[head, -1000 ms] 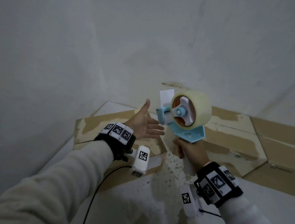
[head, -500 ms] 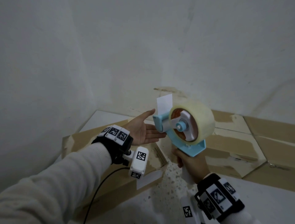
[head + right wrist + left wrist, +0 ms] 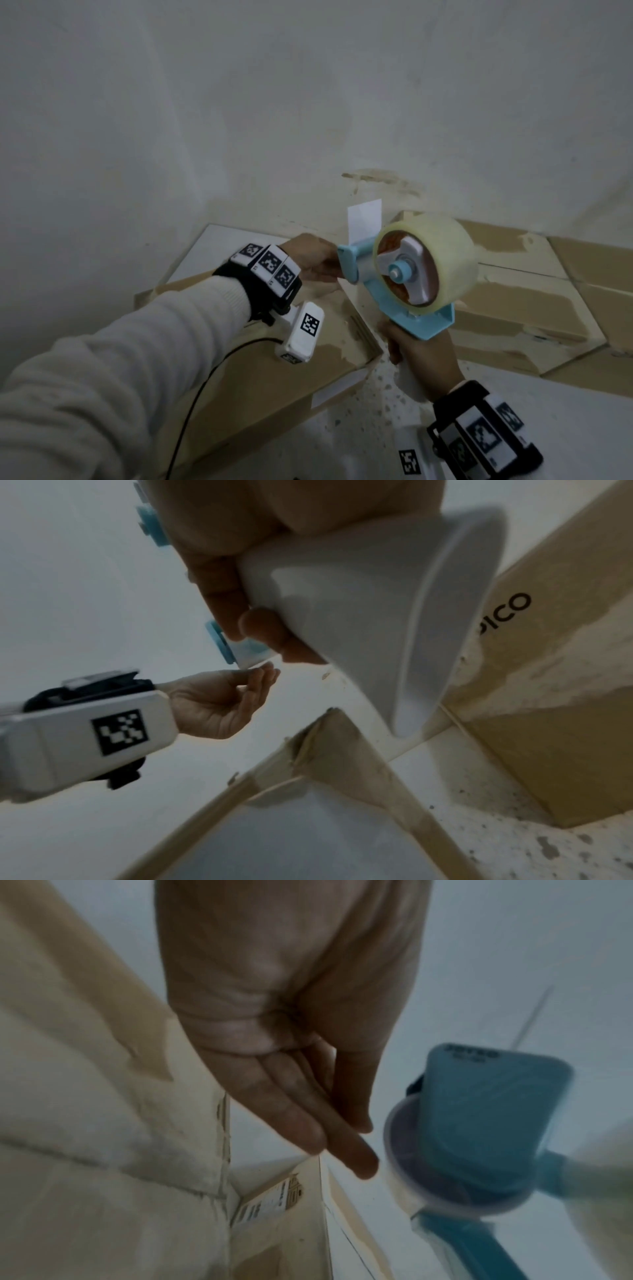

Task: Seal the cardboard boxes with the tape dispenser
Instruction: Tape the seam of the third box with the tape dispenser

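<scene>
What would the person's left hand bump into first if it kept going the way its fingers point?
Most likely the front end of the light-blue plastic tape dispenser: the left hand has its fingertips right beside it, though contact is unclear.

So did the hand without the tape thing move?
Yes. The left hand moved right, toward the tape dispenser, judged against the cardboard box beneath; its fingertips now reach the dispenser's blue front.

tape dispenser: light blue frame, clear roll, white handle, upright, centre-right, tape tab sticking up | cardboard boxes: brown, scuffed, flaps shut, lower centre and right edge
</scene>
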